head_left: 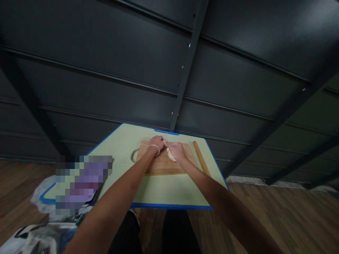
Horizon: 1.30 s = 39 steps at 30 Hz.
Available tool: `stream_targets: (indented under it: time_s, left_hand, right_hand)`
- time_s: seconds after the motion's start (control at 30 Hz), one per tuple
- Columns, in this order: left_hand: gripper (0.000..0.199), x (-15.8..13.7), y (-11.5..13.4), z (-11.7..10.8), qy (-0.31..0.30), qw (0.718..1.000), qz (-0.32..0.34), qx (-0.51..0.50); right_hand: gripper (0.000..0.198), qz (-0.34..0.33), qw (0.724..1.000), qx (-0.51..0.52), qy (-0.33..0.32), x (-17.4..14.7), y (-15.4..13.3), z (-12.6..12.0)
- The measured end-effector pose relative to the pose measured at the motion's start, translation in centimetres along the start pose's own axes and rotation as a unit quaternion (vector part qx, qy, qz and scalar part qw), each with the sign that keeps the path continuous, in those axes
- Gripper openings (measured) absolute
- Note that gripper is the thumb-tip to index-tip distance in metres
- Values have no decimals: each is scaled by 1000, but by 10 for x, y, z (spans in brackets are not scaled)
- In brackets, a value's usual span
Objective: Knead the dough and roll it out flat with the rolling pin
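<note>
A pale piece of what looks like dough (pixel 171 156) shows on the wooden cutting board (pixel 165 169), partly covered by my hands. My right hand (pixel 177 149) is closed around its upper part, thumb pointing toward the left hand. My left hand (pixel 157 141), with a bangle at the wrist, lies close beside it near the board's far edge. Its fingers are bent down and meet the tip of the right hand at the dough's far end. What lies beneath the left fingers is hidden.
A rolling pin (pixel 201 158) lies right of the board. The board's metal handle (pixel 134 155) is on the left. All rest on a pale green table (pixel 172 192) with blue edges. A pixelated purple item (pixel 87 183) is at left; a dark panelled wall (pixel 132 70) stands behind.
</note>
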<state>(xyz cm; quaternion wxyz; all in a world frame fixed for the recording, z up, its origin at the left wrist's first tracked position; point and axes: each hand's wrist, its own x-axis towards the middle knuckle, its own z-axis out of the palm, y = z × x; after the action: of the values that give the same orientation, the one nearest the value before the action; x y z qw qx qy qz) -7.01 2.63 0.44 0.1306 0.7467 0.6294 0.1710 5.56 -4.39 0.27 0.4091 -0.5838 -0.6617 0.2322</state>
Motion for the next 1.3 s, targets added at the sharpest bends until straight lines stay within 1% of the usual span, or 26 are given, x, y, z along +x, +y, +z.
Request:
stream_targets:
  time_s: [0.03,0.1,0.2,0.3,0.33,0.4,0.5,0.6,0.67,0.8,0.9,1.03,1.17,1.23,1.3]
  left_hand:
    - [36,0,0,-1,0,1000,2,3]
    - [35,0,1,-2,-3,1000,4,8]
    - [35,0,2,-2,-5,1000,-3,8]
    - [36,-1,2,-1,1,1000,-11,2]
    - [36,-2,2,-1,1,1000,-13,1]
    - [37,-3,2,-1,1,1000,-13,3]
    - [38,-4,2,0,8,1000,2,17]
    - [40,-4,1,2,26,999,8,25]
    - [41,-3,0,4,31,999,6,25]
    - [40,-1,0,5,25,1000,-6,17]
    - [40,-2,1,6,22,1000,-11,7]
    - [40,-4,3,4,26,1000,-4,13]
    - [43,-5,9,0,18,1000,-9,21]
    - [44,-5,11,-2,16,1000,-11,22]
    - [45,-5,13,-2,14,1000,-8,23]
  right_hand:
    - [58,-1,1000,14,-3,0,2,-2]
    - [55,-22,1000,8,-6,-3,5,-7]
    - [41,-107,993,-55,4,-8,4,-20]
    - [16,-200,966,-162,-17,-11,-1,-29]
    - [16,-224,955,-193,-33,-11,-2,-30]
    - [26,-251,935,-243,-65,-12,-3,-32]
    - [30,-243,920,-294,-94,-16,-2,-33]
    - [29,-234,919,-305,-90,-21,4,-36]
    - [28,-239,923,-290,-86,-26,9,-38]
    - [32,-244,939,-226,-83,-36,17,-43]
    - [34,-248,945,-202,-75,-44,18,-41]
    - [34,-196,946,-253,-56,-47,10,-32]
    - [45,-161,928,-333,-48,-41,-2,-22]
    - [46,-151,920,-358,-54,-37,-6,-19]
    - [44,-133,918,-368,-60,-33,-9,-18]
